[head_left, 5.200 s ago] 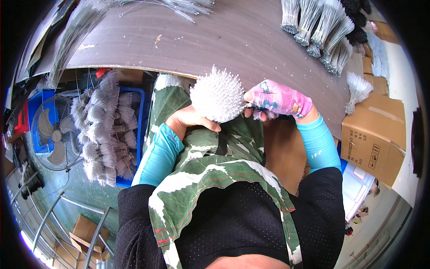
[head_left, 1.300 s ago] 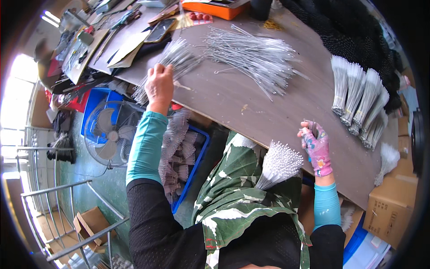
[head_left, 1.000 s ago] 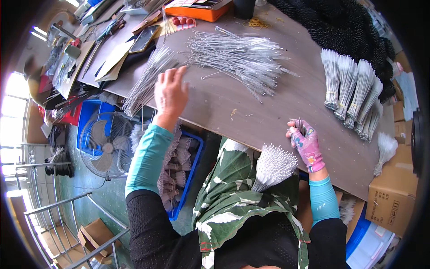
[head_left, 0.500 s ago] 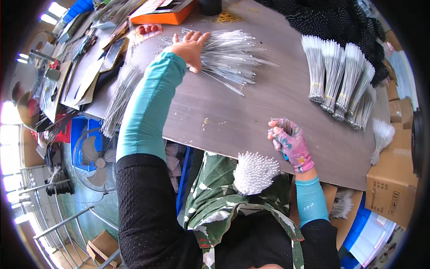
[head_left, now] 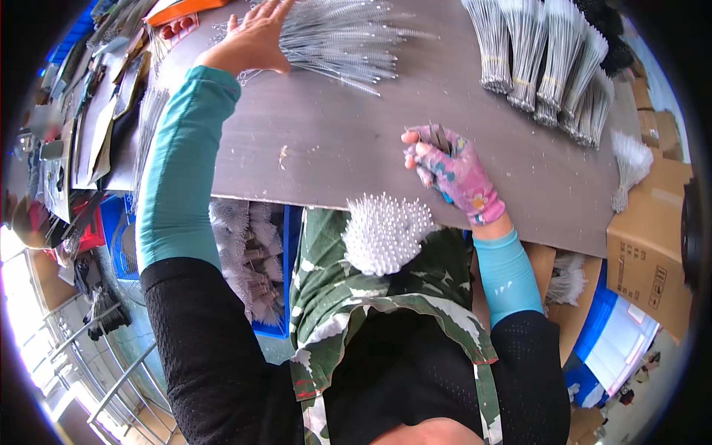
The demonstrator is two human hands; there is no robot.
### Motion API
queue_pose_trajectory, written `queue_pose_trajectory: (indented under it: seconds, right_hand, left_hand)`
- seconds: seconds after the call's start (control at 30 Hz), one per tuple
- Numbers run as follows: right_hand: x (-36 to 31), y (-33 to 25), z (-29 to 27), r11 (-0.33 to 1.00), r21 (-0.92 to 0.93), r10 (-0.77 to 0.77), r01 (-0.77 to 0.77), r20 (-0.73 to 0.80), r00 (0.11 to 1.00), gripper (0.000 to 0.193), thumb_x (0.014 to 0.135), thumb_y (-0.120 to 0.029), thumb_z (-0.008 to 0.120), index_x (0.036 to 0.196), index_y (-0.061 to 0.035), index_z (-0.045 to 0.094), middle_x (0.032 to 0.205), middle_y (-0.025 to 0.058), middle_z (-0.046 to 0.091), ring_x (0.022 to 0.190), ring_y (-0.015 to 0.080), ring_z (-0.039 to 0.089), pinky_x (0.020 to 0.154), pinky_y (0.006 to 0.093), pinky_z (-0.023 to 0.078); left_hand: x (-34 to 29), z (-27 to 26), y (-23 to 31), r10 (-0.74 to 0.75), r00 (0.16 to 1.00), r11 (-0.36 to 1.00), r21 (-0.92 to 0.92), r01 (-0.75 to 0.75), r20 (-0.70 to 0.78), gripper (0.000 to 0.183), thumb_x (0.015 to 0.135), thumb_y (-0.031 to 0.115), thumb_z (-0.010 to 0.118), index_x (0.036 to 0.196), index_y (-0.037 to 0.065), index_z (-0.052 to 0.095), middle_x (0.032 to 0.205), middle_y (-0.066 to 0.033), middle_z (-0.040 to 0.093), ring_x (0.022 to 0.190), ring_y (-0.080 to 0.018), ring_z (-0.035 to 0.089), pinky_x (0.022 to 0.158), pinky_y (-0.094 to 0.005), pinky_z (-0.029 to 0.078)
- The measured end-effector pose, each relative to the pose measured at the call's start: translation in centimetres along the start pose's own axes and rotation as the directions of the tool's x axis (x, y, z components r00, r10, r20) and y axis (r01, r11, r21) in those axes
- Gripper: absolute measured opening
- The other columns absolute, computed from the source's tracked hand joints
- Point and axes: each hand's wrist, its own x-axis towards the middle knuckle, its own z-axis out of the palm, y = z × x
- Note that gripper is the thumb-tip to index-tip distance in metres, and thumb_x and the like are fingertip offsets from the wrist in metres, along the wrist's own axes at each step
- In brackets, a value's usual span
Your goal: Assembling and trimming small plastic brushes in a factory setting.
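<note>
My left hand [head_left: 256, 41] is bare and open, its fingers spread at the left end of a loose pile of thin wire brushes [head_left: 341, 44] on the table. Whether it touches any of them I cannot tell. Over the table's near edge, my right hand [head_left: 454, 174] wears a pink flowered glove with bare fingertips. Its fingers are curled round a small dark metal tool [head_left: 439, 137], mostly hidden, with pointed ends sticking out. A thick bundle of white-tipped brushes [head_left: 387, 236] rests in my lap, tips toward me.
Several tied brush bundles [head_left: 549, 63] lie at the table's far right, with a smaller one [head_left: 630, 167] at the right edge by a cardboard box [head_left: 653, 248]. An orange tray [head_left: 178, 9] is far left. Below the table stands a blue crate [head_left: 278, 326] of brushes.
The whole view has shifted, so the table appears higher. My left hand has drawn left and nearer to me along the pile. My right hand keeps its grip on the tool.
</note>
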Motion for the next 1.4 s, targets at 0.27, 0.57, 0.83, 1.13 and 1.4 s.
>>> queue_pose_trajectory:
  seconds: [0.27, 0.57, 0.83, 1.13, 1.4]
  right_hand:
    - [-1.3, 0.7, 0.5, 0.999, -0.044, -0.026, 0.021, -0.120, 0.992, 0.026, 0.094, -0.026, 0.053, 0.107, -0.0045, 0.061, 0.077, 0.0025, 0.062, 0.057, 0.0041, 0.049, 0.051, 0.0180, 0.040]
    - [-5.4, 3.8, 3.8, 0.948, -0.253, -0.240, 0.191, -0.180, 0.954, 0.024, 0.096, -0.020, 0.050, 0.107, -0.0025, 0.062, 0.095, -0.0002, 0.063, 0.082, 0.0084, 0.055, 0.077, 0.0228, 0.043]
    - [-9.1, 3.9, 8.2, 0.935, -0.206, -0.344, 0.288, -0.335, 0.877, 0.026, 0.093, -0.018, 0.055, 0.113, -0.0014, 0.056, 0.098, 0.0030, 0.060, 0.082, 0.0076, 0.053, 0.078, 0.0234, 0.044]
    - [-12.8, 4.6, 8.8, 0.965, -0.106, -0.262, 0.242, -0.262, 0.929, 0.052, 0.091, -0.021, 0.057, 0.135, -0.0012, 0.035, 0.104, 0.0048, 0.051, 0.091, 0.0104, 0.048, 0.083, 0.0253, 0.042]
    - [-13.6, 1.5, 3.6, 0.990, -0.137, -0.044, 0.022, -0.158, 0.986, 0.032, 0.095, -0.013, 0.048, 0.126, -0.0049, 0.050, 0.094, 0.0008, 0.058, 0.076, 0.0044, 0.052, 0.057, 0.0157, 0.041]
  left_hand:
    - [-14.4, 4.8, 1.8, 0.040, 0.939, 0.560, -0.771, -0.305, -0.342, 0.039, 0.082, 0.019, 0.068, 0.117, 0.005, 0.058, 0.115, -0.0121, 0.061, 0.103, -0.0218, 0.059, 0.089, -0.0341, 0.048]
    - [-28.6, 14.3, 17.4, -0.003, 0.998, 0.228, -0.972, 0.060, 0.061, 0.092, 0.071, 0.026, 0.078, 0.137, -0.006, 0.023, 0.132, -0.0238, 0.042, 0.121, -0.0324, 0.045, 0.099, -0.0388, 0.040]
    - [-23.5, 18.8, 23.5, -0.409, 0.902, 0.020, -0.990, -0.142, -0.138, 0.060, 0.062, 0.016, 0.081, 0.115, 0.001, 0.057, 0.108, -0.0150, 0.062, 0.104, -0.0282, 0.059, 0.093, -0.0371, 0.044]
    - [-19.4, 19.1, 20.9, 0.025, 0.992, -0.327, -0.939, -0.107, -0.122, 0.032, 0.086, 0.019, 0.056, 0.117, 0.008, 0.057, 0.109, -0.0098, 0.063, 0.102, -0.0257, 0.059, 0.092, -0.0355, 0.044]
    - [-18.0, 27.3, 20.7, 0.049, 0.834, 0.825, -0.449, -0.344, -0.549, 0.037, 0.083, 0.026, 0.057, 0.117, 0.010, 0.060, 0.116, -0.0080, 0.061, 0.112, -0.0256, 0.053, 0.098, -0.0381, 0.038]
